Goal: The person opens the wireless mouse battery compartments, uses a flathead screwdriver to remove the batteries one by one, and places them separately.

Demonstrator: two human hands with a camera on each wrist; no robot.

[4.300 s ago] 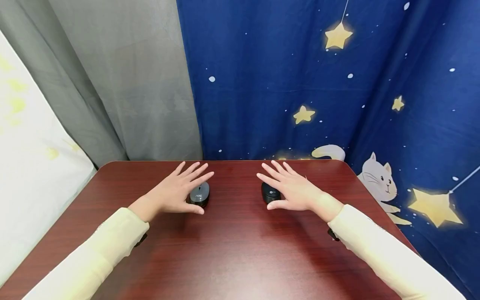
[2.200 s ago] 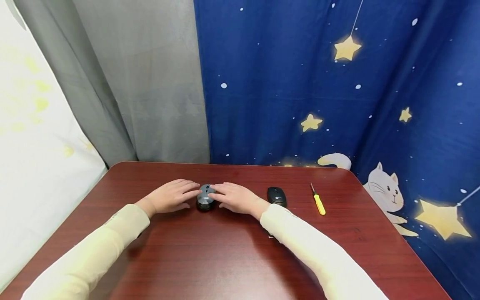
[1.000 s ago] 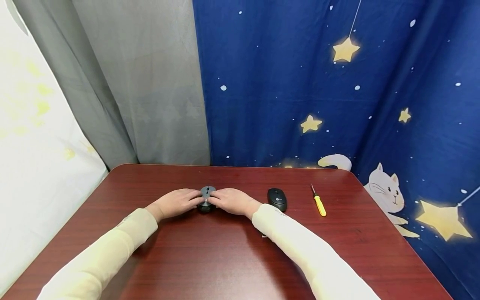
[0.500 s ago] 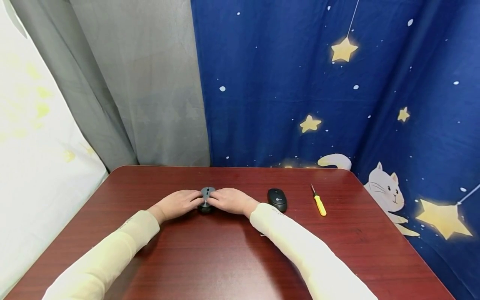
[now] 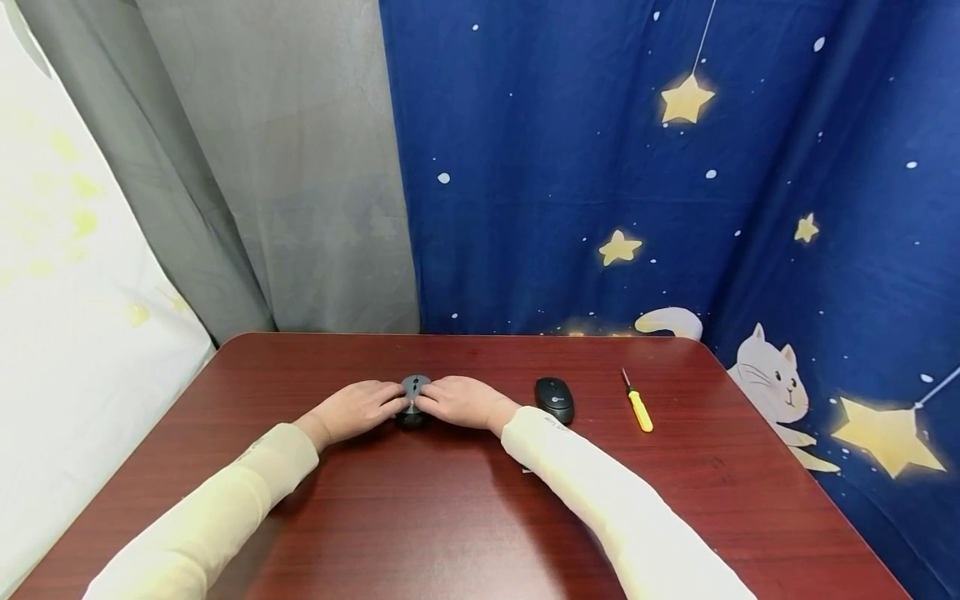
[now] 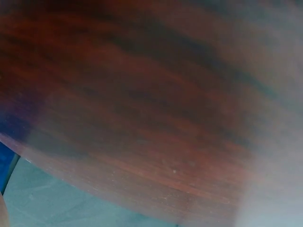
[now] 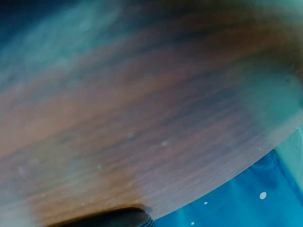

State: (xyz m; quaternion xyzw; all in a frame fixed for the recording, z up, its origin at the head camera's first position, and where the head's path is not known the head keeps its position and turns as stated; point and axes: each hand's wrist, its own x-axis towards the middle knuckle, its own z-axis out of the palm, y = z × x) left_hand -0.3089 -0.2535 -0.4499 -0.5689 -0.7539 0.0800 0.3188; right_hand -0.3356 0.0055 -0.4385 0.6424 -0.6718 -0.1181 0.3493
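Note:
A grey computer mouse (image 5: 413,388) with a dark rear end sits at the far middle of the table, between my two hands. My left hand (image 5: 358,408) grips its left side, with fingertips over the top edge. From the right, my right hand (image 5: 465,402) holds the other side, and the fingertips of both hands nearly meet on top. Both thumbs are hidden under the hands. Neither wrist view shows the fingers or the grey mouse.
On the reddish-brown table (image 5: 420,517), a black mouse (image 5: 554,397) lies just beyond my right sleeve. Further right is a screwdriver (image 5: 637,407) with a yellow handle. Curtains (image 5: 525,208) hang behind the far edge. A dark rounded thing (image 7: 113,218) shows low in the right wrist view.
Earlier both hands were spread over the two mice; then the right hand crossed left to the grey mouse and both hands closed on it. Over the last half second they barely move.

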